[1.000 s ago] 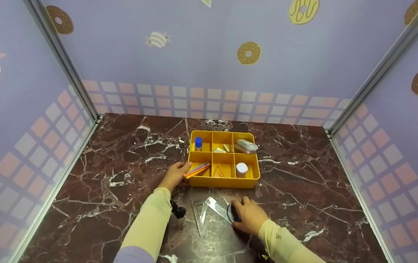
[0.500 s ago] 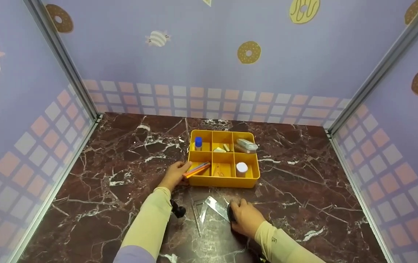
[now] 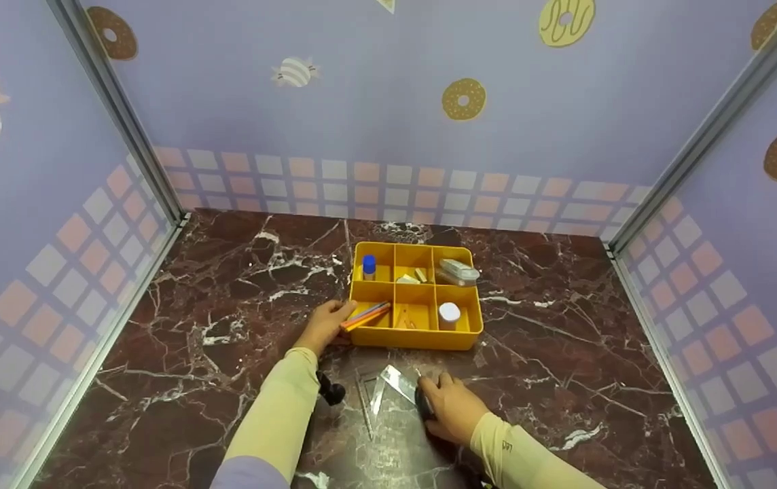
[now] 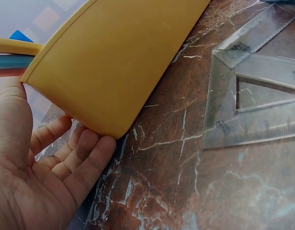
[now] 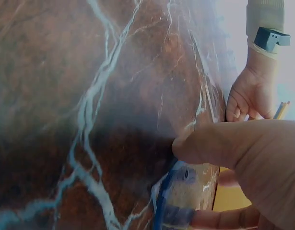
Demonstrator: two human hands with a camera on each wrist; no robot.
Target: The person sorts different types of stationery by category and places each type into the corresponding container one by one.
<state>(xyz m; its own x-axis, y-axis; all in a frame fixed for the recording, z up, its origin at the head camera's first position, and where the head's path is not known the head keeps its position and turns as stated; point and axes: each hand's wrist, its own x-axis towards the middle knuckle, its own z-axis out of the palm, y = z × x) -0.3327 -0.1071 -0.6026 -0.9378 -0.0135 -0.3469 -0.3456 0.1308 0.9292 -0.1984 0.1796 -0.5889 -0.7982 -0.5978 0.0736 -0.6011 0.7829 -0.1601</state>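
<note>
My left hand point(image 3: 324, 324) grips the front left corner of the yellow compartment box point(image 3: 416, 339). In the left wrist view the thumb is at the rim and the fingertips curl at the base. Several coloured pens point(image 3: 366, 316) stick out of the box beside that thumb. My right hand point(image 3: 455, 407) pinches a clear curved plastic piece with a blue edge point(image 5: 173, 196) between thumb and fingers; it looks dark from the head view, and the hand partly hides it. Left of it lie a clear ruler point(image 3: 396, 382) and a clear set square point(image 4: 219, 110), close together on the table.
The box also holds a blue-capped glue stick point(image 3: 369, 266), small pale blocks point(image 3: 420, 275), a clear lidded case point(image 3: 458, 272), orange scissors-like handles point(image 3: 405, 319) and a white-topped container point(image 3: 449, 314). Patterned walls point(image 3: 388, 122) enclose the marbled table point(image 3: 239, 299).
My right hand has shifted slightly left with the curved piece, which has turned and now shows less of its clear edge. The left hand and the box stay in place.
</note>
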